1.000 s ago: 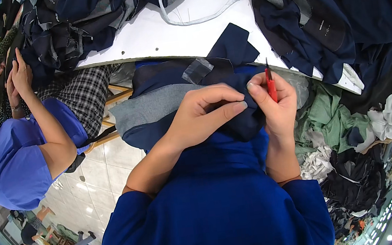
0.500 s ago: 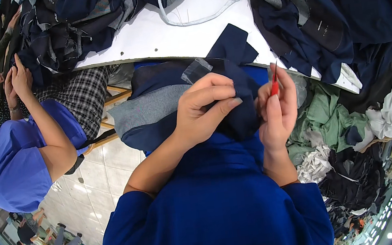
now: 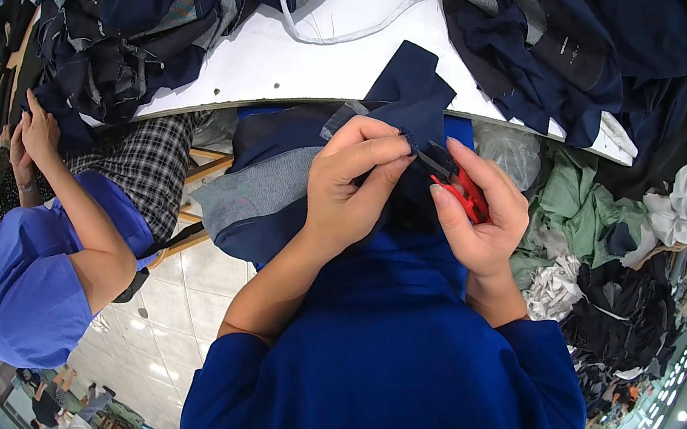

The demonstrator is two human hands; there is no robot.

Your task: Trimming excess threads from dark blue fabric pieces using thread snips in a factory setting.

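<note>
A: Setting: a white table [image 3: 290, 58] crosses the top of the view, with dark garments [image 3: 124, 35] heaped on its far side and tiled floor [image 3: 174, 304] below its near edge.

B: And the hands, relative to that table?

A: Both sit just below its near edge. The left hand [image 3: 349, 188] is closed, pinching a fold of navy cloth [image 3: 288, 178]. The right hand [image 3: 481, 215] is wrapped around red snips [image 3: 465, 191], blades meeting the cloth at the pinch.

B: Risk?

A: The blades lie beside the left fingertips [image 3: 404, 151]; a slip could likely nick skin or cut the cloth itself, should the fold shift.

B: Room to move?

A: Tight. A seated co-worker [image 3: 35, 287] is left of the table's edge, and a scrap pile [image 3: 602, 225] crowds the right. The open room is downward, toward the person's lap.
</note>
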